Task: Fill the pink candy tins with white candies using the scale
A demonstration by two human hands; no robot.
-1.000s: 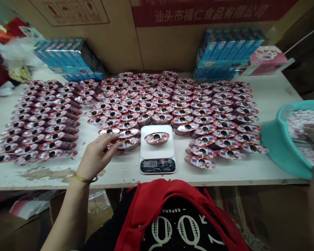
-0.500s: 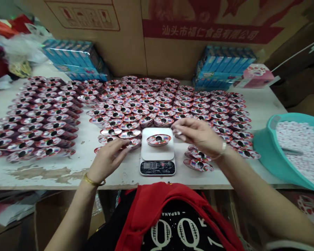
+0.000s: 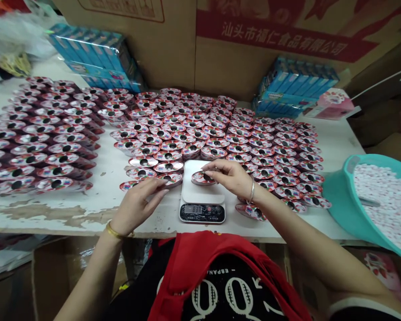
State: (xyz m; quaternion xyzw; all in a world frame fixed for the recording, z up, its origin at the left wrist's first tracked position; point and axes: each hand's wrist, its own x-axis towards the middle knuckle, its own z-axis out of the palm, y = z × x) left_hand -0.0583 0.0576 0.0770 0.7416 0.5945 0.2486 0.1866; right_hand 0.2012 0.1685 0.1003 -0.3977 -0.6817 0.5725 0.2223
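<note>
A small oval box (image 3: pixel 196 179) with a round hole in its top stands on the white kitchen scale (image 3: pixel 203 195). My right hand (image 3: pixel 232 179) is over this box, its closed fingertips at the hole; whether something small is between them I cannot make out. Left of the scale, my left hand (image 3: pixel 140 203) has thumb and forefinger closed around the near end of another oval box (image 3: pixel 171 179). Lit digits on the scale's display (image 3: pixel 193 209) seem to read 837.
Rows of the same red and white boxes (image 3: pixel 187 126) cover the table behind and beside the scale. At right stands a turquoise basin (image 3: pixel 337 191) of small white wrapped pieces (image 3: pixel 384 196) with a metal scoop (image 3: pixel 369 202). Blue packs (image 3: pixel 287 87) and a large carton (image 3: pixel 227 67) stand behind.
My right hand has moved left, from beside the scale to over the box on it. The display's last digit differs. My left hand has stayed at its box; the camera view has shifted slightly.
</note>
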